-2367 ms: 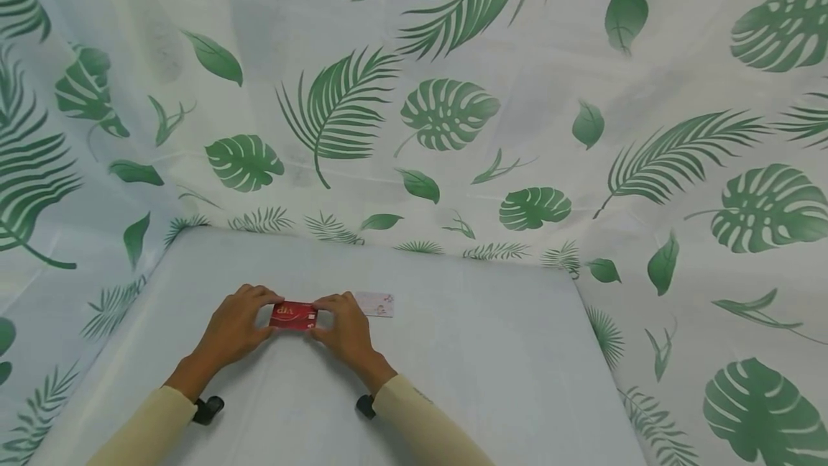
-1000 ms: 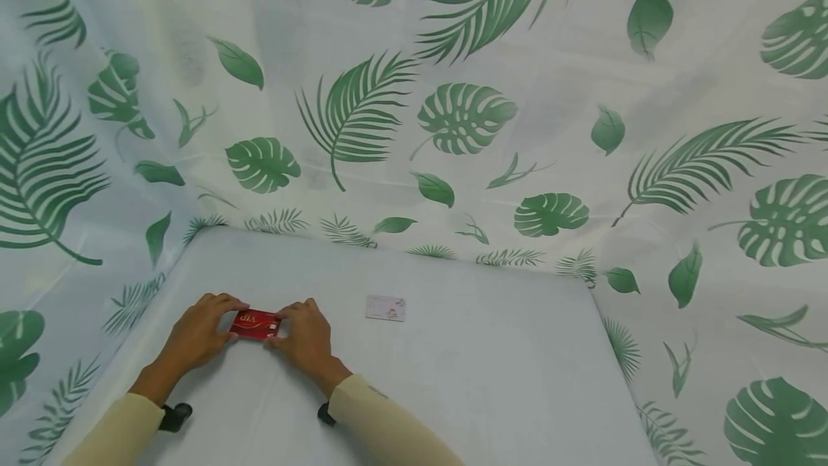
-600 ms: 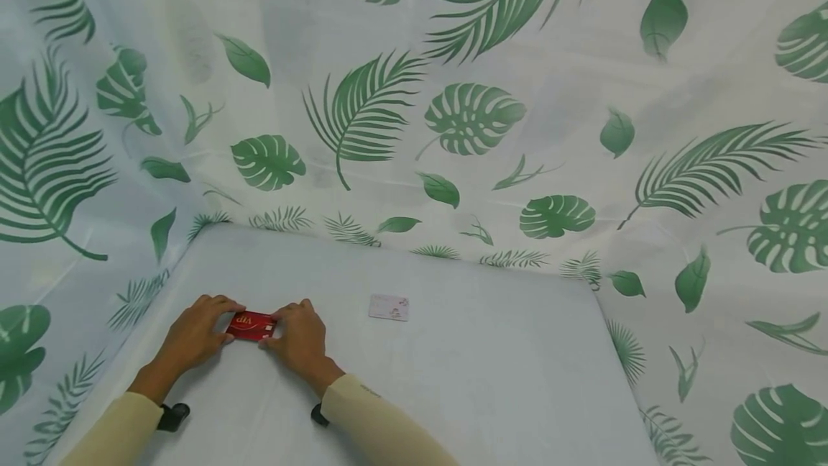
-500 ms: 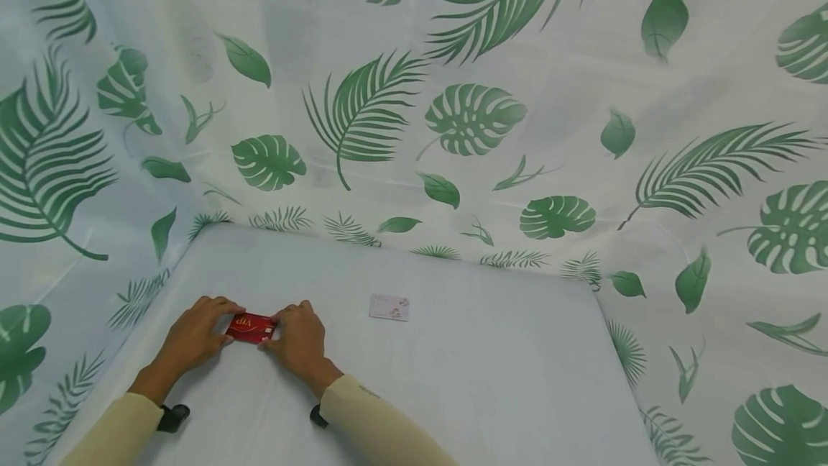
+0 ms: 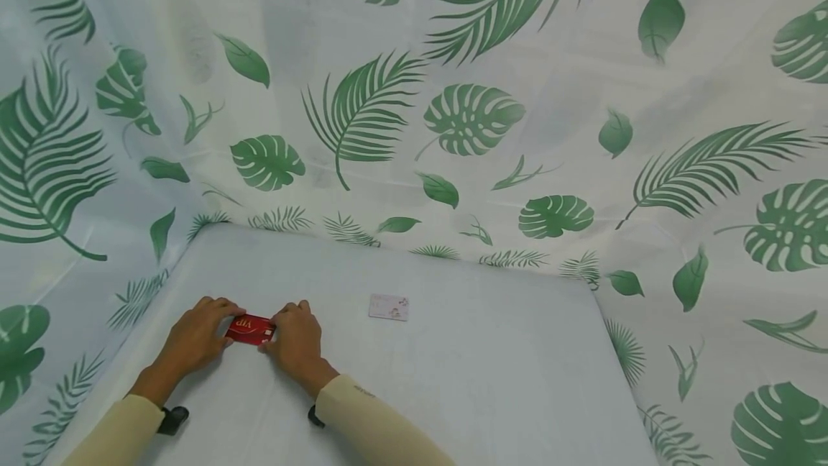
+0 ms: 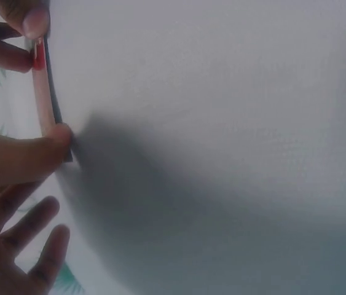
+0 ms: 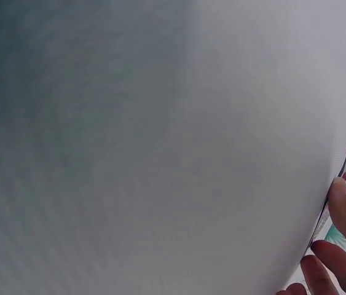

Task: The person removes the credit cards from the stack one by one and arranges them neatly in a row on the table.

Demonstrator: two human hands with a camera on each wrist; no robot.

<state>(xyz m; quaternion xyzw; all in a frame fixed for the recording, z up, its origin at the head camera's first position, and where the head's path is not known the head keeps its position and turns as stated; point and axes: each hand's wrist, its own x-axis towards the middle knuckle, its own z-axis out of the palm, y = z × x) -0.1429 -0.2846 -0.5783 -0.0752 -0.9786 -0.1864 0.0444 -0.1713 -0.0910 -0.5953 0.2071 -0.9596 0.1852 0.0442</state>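
A red card with gold "VIP" lettering (image 5: 250, 329) is held level between both hands over the left part of the white table. My left hand (image 5: 194, 335) pinches its left end, thumb on the near edge and fingers at the far edge. At the other end my right hand (image 5: 299, 340) pinches the card in the same way. The left wrist view shows the card edge-on (image 6: 42, 92), with the left thumb (image 6: 59, 138) against it. Whether the card touches the tabletop cannot be told. To the right of the hands lies a pale card with a pink floral print (image 5: 388, 307).
The white tabletop (image 5: 504, 365) extends right and towards me. Leaf-printed white curtain (image 5: 369, 185) closes off the back and both sides. Dark wrist cameras (image 5: 173, 420) sit under the cuffs.
Both hands have carried the red card left, away from the pale card, which is now fully uncovered. In the last half second the red card shifted only slightly nearer me.
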